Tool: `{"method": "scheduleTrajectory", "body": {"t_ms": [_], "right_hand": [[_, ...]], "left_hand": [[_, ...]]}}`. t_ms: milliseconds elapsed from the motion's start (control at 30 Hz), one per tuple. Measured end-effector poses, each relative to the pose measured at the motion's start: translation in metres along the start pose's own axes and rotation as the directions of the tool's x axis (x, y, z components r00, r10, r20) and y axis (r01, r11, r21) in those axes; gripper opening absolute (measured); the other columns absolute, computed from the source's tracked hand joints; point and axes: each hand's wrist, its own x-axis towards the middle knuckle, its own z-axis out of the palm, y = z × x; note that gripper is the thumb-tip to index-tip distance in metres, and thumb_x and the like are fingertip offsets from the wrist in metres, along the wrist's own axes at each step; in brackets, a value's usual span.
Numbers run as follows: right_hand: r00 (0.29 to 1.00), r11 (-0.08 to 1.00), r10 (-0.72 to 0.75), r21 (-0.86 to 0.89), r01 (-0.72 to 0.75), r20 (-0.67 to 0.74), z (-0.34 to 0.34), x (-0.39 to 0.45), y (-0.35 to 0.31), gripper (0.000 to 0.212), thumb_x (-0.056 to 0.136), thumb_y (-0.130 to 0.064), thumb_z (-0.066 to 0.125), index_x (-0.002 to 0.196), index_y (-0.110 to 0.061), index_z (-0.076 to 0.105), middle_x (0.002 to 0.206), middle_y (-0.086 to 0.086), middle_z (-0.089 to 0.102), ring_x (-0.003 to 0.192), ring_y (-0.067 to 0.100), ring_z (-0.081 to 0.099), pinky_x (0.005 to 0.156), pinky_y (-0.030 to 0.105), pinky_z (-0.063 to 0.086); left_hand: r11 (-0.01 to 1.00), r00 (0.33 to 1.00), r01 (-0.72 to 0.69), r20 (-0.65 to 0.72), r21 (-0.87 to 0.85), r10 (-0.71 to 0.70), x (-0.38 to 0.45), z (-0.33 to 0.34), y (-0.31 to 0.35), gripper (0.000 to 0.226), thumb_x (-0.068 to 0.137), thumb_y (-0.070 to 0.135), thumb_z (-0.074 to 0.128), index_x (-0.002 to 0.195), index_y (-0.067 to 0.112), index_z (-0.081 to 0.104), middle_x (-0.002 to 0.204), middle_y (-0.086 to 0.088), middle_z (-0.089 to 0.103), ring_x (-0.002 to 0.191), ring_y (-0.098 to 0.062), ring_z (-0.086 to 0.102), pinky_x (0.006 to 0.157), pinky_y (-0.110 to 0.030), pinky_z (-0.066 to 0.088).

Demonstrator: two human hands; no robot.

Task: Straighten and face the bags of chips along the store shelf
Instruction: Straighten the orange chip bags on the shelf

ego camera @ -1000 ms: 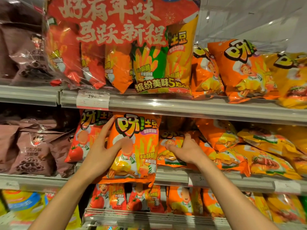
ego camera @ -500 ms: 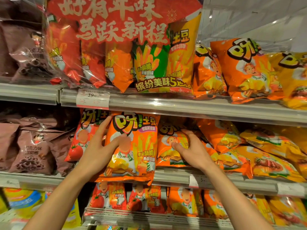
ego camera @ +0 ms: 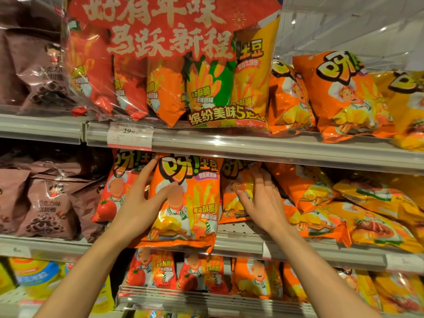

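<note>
Glossy orange chip bag gripped by left hand; right hand flat on its crinkled neighbour.

Bare forearms, ringless hands

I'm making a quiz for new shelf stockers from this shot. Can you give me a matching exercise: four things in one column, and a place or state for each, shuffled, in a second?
Things:
1. left hand
2. right hand
3. price tag
4. brown bags

Places or states:
A. on the upper shelf rail
B. far left of the middle shelf
C. grips the left edge of the front orange bag
D. fingers straight, on the bag behind

Pairs: 1-C, 2-D, 3-A, 4-B
</note>
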Motion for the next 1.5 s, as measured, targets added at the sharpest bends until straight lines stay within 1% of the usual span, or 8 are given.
{"method": "scheduleTrajectory", "body": {"t_ms": [167,300,433,567,700,933,1300,1500], "right_hand": [[0.991,0.994,0.106,-0.036,-0.103,0.083,0.025,0.01,-0.009,0.084,0.097,-0.062,0.037,0.157,-0.008,0.013,0.155,0.024,0.027,0.136,0.041,0.039,0.108,0.05,0.038],[0.943,0.928,0.267,0.21,-0.307,0.198,0.028,0.011,-0.003,0.097,0.091,-0.072,0.04,0.159,-0.018,-0.003,0.157,0.023,0.018,0.137,0.046,0.036,0.11,0.049,0.038],[0.807,0.779,0.462,0.266,-0.567,0.368,0.028,0.021,0.003,0.096,0.089,-0.075,0.034,0.151,-0.003,0.021,0.138,0.023,0.053,0.124,0.04,0.053,0.104,0.045,0.045],[0.864,0.793,0.403,0.357,-0.494,0.301,0.016,0.014,-0.006,0.054,0.097,-0.051,0.052,0.12,-0.002,0.049,0.105,0.014,0.061,0.101,0.037,0.061,0.083,0.036,0.047],[0.96,0.907,0.256,0.318,-0.278,0.111,0.012,0.006,-0.013,0.068,0.096,-0.053,0.052,0.14,-0.004,0.037,0.122,0.02,0.059,0.11,0.041,0.06,0.09,0.045,0.051],[0.962,0.966,0.256,0.072,-0.25,-0.097,0.015,0.006,-0.014,0.05,0.1,-0.044,0.05,0.114,0.003,0.058,0.112,0.022,0.064,0.11,0.039,0.059,0.096,0.047,0.044],[0.939,0.92,0.33,0.191,-0.343,0.101,0.039,0.021,0.002,0.089,0.094,-0.065,0.043,0.153,-0.003,0.018,0.151,0.021,0.033,0.136,0.039,0.038,0.114,0.048,0.029],[0.93,0.885,0.345,0.285,-0.367,0.124,0.029,0.021,-0.004,0.084,0.098,-0.047,0.052,0.156,-0.002,0.01,0.155,0.022,0.028,0.14,0.041,0.033,0.117,0.046,0.027]], "left_hand": [[1.0,1.0,0.005,0.004,-0.004,-0.005,-0.001,0.0,0.003,0.069,0.096,0.034,0.062,0.153,0.046,0.026,0.114,0.046,0.037,0.087,0.042,0.039,0.073,-0.007,0.04],[1.0,1.0,-0.008,0.01,0.005,0.008,-0.001,-0.001,0.0,0.07,0.095,0.034,0.062,0.152,0.049,0.024,0.129,0.017,0.053,0.103,0.018,0.051,0.076,-0.013,0.042],[1.0,1.0,-0.017,0.021,-0.009,0.017,-0.001,-0.001,-0.003,0.071,0.094,0.034,0.063,0.153,0.047,0.026,0.137,0.017,0.051,0.108,0.018,0.05,0.083,-0.013,0.042],[1.0,1.0,-0.013,0.017,0.007,0.013,-0.001,-0.001,0.0,0.071,0.095,0.034,0.062,0.153,0.048,0.024,0.132,0.02,0.049,0.103,0.021,0.049,0.078,-0.01,0.041],[1.0,1.0,-0.013,0.015,-0.006,0.013,-0.002,0.0,0.001,0.07,0.096,0.032,0.062,0.153,0.046,0.024,0.13,0.023,0.049,0.099,0.027,0.047,0.076,-0.007,0.041],[1.0,1.0,0.009,0.009,-0.007,-0.009,-0.005,0.001,0.005,0.069,0.096,0.032,0.061,0.154,0.045,0.024,0.119,0.04,0.04,0.086,0.042,0.037,0.072,-0.007,0.041],[1.0,1.0,-0.005,0.001,0.006,0.005,-0.005,0.003,0.005,0.069,0.097,0.031,0.061,0.154,0.045,0.024,0.125,0.038,0.04,0.098,0.029,0.045,0.074,-0.009,0.039],[1.0,1.0,-0.008,0.015,0.012,0.008,-0.005,0.008,0.003,0.07,0.096,0.032,0.062,0.154,0.044,0.024,0.123,0.036,0.045,0.097,0.032,0.046,0.074,-0.004,0.041]]}}
